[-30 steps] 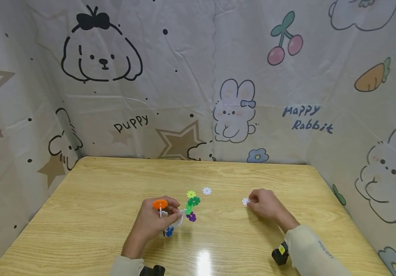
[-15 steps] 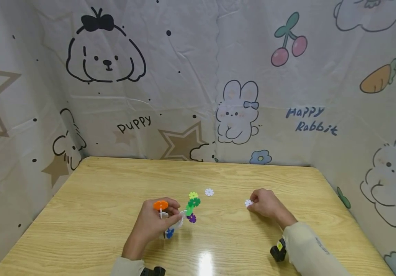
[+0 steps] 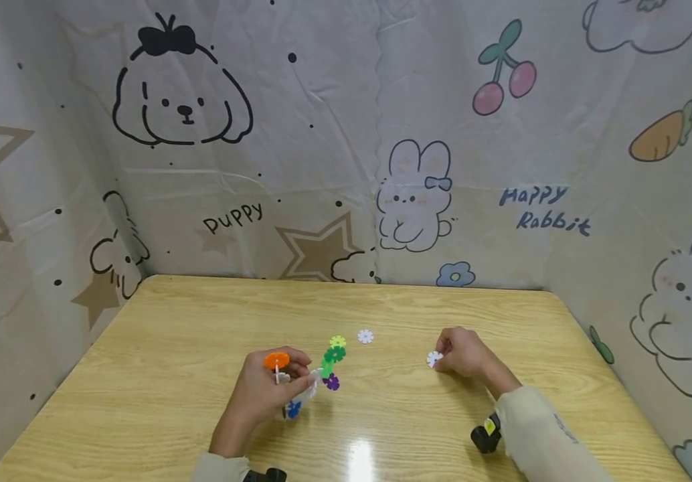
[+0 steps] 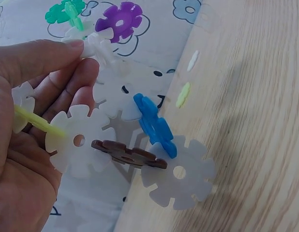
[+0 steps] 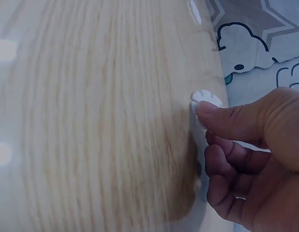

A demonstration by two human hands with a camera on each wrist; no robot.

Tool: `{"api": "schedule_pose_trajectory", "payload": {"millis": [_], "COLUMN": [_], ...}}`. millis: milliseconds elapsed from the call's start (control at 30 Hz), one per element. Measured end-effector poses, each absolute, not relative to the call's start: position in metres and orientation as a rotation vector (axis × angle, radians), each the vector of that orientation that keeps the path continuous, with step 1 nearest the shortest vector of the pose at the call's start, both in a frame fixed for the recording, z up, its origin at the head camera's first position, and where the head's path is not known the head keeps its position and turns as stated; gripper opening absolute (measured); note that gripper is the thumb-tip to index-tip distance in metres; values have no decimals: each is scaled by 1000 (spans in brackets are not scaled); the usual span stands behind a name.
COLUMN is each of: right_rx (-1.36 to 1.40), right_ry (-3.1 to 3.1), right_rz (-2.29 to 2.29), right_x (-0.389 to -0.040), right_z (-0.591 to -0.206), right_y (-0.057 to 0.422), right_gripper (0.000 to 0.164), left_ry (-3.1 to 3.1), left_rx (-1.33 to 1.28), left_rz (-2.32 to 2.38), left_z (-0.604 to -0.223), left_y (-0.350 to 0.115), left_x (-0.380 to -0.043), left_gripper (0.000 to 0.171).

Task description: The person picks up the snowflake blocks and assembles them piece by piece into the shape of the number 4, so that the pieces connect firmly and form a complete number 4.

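My left hand (image 3: 266, 385) pinches a linked chain of plastic snowflake discs by a white disc (image 4: 100, 48) between thumb and fingers. An orange disc (image 3: 276, 361) stands over the back of the hand. Green (image 3: 335, 354) and purple discs (image 3: 332, 382) extend to the right of the fingertips. Below the hand hang a blue disc (image 4: 154, 123), a brown disc (image 4: 114, 148) and whitish discs, one of them a large pale disc (image 4: 200, 169). On the right, my right hand (image 3: 465, 353) pinches a single white snowflake disc (image 5: 207, 96), partly covered by the thumb.
A loose white disc (image 3: 362, 333) and a loose yellow-green disc (image 3: 338, 337) lie on the wooden table (image 3: 201, 308), between the hands and farther back. Patterned cloth (image 3: 322, 154) walls the table's back and sides.
The left hand, with the chain, has shifted very slightly left and down. The white disc in the right hand sits slightly lower and shows more of its face.
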State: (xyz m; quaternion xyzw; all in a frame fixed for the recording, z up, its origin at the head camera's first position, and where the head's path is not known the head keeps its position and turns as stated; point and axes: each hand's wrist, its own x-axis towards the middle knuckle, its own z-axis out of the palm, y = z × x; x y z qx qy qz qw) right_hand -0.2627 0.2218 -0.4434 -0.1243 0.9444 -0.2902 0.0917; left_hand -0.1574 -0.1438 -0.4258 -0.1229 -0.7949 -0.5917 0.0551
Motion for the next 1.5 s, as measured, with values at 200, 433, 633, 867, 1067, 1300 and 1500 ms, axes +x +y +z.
{"api": "schedule_pose_trajectory", "payload": {"millis": [200,433,633,867,1067,1300,1500], "right_rx": [-404,-502,-652,-816,-863,-918,-951], "right_ry": [2763,2710,2672,2632,2584,2561,2548], "right_rz": [-928,-931,-960,-1004,-1043,-1039,-1055], "right_x": [-257,-247,-239,-228,-219,-214,-209], "right_z": [-442,-442,-438,-424,-418,-415,-417], "right_y": [221,213,201,183,170,155,142], "right_gripper": [21,6,7,10,11,13,13], "left_ry": [-2411,-2407,-2418,-2393,-2371,-2352,-2323], "left_rx": [-375,-394,-397,-412,-424,-438,-448], "left_rz": [-1805,-1789,-1770,-1788,-1812,-1829,-1866], "left_z": [-427,-428,-427,-427,-428,-428,-428], "left_y": [-143,-141,-138,-135,-133,-131,-129], "left_x": [-157,-158,-160,-161,-162,-162,-162], "left_gripper": [18,18,18,18,19,19,20]}}
